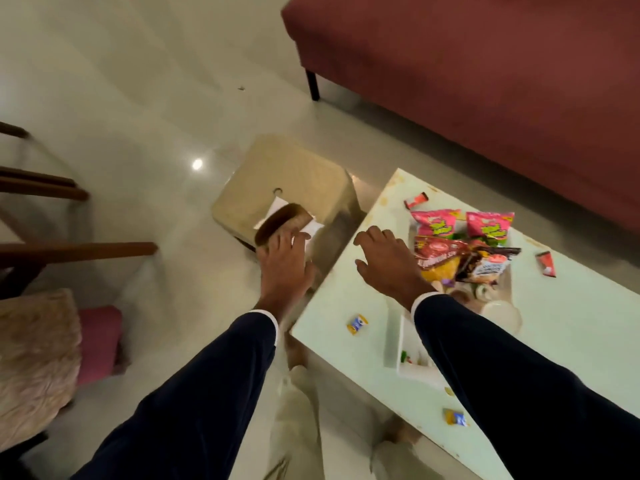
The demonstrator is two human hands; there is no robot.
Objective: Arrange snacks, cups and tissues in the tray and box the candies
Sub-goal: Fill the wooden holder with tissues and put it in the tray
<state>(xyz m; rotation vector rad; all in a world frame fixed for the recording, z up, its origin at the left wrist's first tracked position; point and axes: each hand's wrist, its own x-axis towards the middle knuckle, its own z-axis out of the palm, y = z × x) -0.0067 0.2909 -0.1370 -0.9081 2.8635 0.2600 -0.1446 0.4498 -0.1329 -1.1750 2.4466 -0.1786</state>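
— What's the left hand (284,261) doing over by that beige plastic stool (287,188)?

— Gripping a brown rounded holder with white tissues (282,221) at the stool's near edge. Tissues are light and soft, so I'd take it by the stiff holder, not the paper.

— And the right hand (388,261)?

— Loose, fingers spread, holding nothing, over the pale green table (346,306) by its left edge. The white tray (407,327) sits mid-table with shiny pink and red snack packets (464,244) piled in; those look crinkly and slippery.

— Room to set it down?

— Bare table left of the tray; wrapped candies (356,323) lie scattered near the edges.
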